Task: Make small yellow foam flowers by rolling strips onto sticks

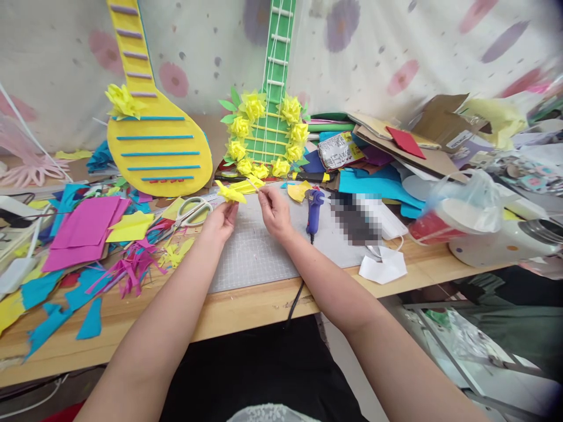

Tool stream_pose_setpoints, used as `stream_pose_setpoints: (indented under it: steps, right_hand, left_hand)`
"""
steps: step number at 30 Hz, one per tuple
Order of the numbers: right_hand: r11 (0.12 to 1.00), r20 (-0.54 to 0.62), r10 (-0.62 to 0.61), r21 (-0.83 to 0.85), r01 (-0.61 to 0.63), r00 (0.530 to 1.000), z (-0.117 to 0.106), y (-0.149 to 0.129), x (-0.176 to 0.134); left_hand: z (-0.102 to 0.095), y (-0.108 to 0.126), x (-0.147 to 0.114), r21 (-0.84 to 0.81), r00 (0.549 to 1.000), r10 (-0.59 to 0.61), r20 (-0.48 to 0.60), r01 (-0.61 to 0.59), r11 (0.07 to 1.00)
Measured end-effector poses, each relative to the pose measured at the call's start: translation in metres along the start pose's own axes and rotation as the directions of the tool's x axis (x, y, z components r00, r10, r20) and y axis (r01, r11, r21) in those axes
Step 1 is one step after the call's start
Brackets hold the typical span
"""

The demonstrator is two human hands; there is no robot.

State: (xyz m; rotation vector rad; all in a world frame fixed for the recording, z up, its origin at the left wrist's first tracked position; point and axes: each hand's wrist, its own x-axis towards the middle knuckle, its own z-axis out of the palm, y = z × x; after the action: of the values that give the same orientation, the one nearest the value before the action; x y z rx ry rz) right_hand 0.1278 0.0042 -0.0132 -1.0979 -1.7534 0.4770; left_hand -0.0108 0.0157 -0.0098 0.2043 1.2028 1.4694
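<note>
left hand (220, 221): we have it pinched shut on the fringed yellow paper flower piece (230, 193), held just above the grey gridded cutting mat (255, 258).
right hand (273, 210): fingertips closed on the far end of the same yellow piece, near a thin pale stick or strip; we can't tell which.
piece location: in the air between both hands, in front of the green cardboard guitar ringed with yellow paper flowers (268, 138).
doing it well: our judgement — keep the left pinch tight at the base so the fringe doesn't unroll, work with the right fingertips only, and keep the petals uncrushed.
nearby: purple hot glue gun (314, 210) just right of the right hand, cord running off the bench (246, 310) edge; white-handled scissors (190, 212) just left of the left hand.
hard to see: the piece's shape is blurred and small; whether there's glue on it is unclear.
hidden: a pixelated patch covers something right of the glue gun; paper scraps bury the bench's left side.
</note>
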Motion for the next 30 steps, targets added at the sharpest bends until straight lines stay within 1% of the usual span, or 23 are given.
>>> stream_pose_setpoints:
  steps: [2,4,6,8,10,13,15,17,19,21,23,27,28,30]
  right_hand:
    - [0.998,0.096,-0.049,-0.021,0.052,0.994,0.0,-0.002,-0.002]
    - [0.993,0.194,-0.102,-0.031,0.11,0.976,0.0,-0.004,-0.003]
    - [0.989,0.27,-0.126,-0.041,0.142,0.955,0.003,-0.003,-0.003]
    - [0.99,0.305,-0.112,-0.052,0.134,0.946,0.006,0.0,-0.003]
    - [0.994,0.312,-0.068,-0.056,0.09,0.948,0.01,0.003,-0.001]
    - [0.999,0.303,0.026,-0.035,-0.016,0.953,0.013,0.009,0.001]
    - [0.997,0.278,0.072,0.005,-0.076,0.958,0.015,0.013,0.002]
    - [0.992,0.244,0.092,0.058,-0.109,0.965,0.016,0.017,0.002]
    - [0.985,0.22,0.091,0.125,-0.121,0.971,0.017,0.019,0.003]
    - [0.975,0.205,0.088,0.183,-0.126,0.975,0.017,0.021,0.003]
    - [0.968,0.177,0.113,0.203,-0.149,0.978,0.017,0.023,0.004]
    - [0.958,0.07,0.218,0.178,-0.227,0.974,0.018,0.027,0.007]
    - [0.953,0.06,0.23,0.19,-0.237,0.971,0.018,0.028,0.007]
    - [0.935,0.09,0.245,0.243,-0.26,0.965,0.021,0.029,0.007]
  left_hand:
    - [0.001,0.002,0.0,-0.089,0.999,-0.045,-0.016,0.044,0.995]
    - [0.001,0.003,-0.001,-0.177,0.996,-0.085,-0.008,0.083,0.981]
    - [0.001,0.002,-0.002,-0.222,0.995,-0.096,0.007,0.095,0.97]
    - [0.0,-0.002,-0.004,-0.228,0.996,-0.079,0.035,0.085,0.97]
    - [0.0,-0.007,-0.006,-0.191,0.996,-0.054,0.072,0.067,0.979]
    - [-0.001,-0.012,-0.009,-0.112,0.991,-0.02,0.13,0.034,0.993]
    - [-0.001,-0.013,-0.011,-0.077,0.99,0.01,0.142,0.001,0.997]
    - [0.0,-0.014,-0.013,-0.063,0.99,0.067,0.128,-0.059,0.996]
    - [0.0,-0.013,-0.014,-0.048,0.985,0.131,0.115,-0.126,0.991]
    - [0.0,-0.013,-0.015,-0.035,0.98,0.169,0.108,-0.166,0.985]
    - [0.001,-0.013,-0.016,-0.03,0.979,0.179,0.101,-0.177,0.984]
    - [0.001,-0.014,-0.015,-0.052,0.979,0.187,0.085,-0.184,0.982]
    - [0.001,-0.014,-0.015,-0.054,0.979,0.188,0.077,-0.185,0.981]
    - [0.002,-0.014,-0.014,-0.054,0.98,0.189,0.055,-0.186,0.981]
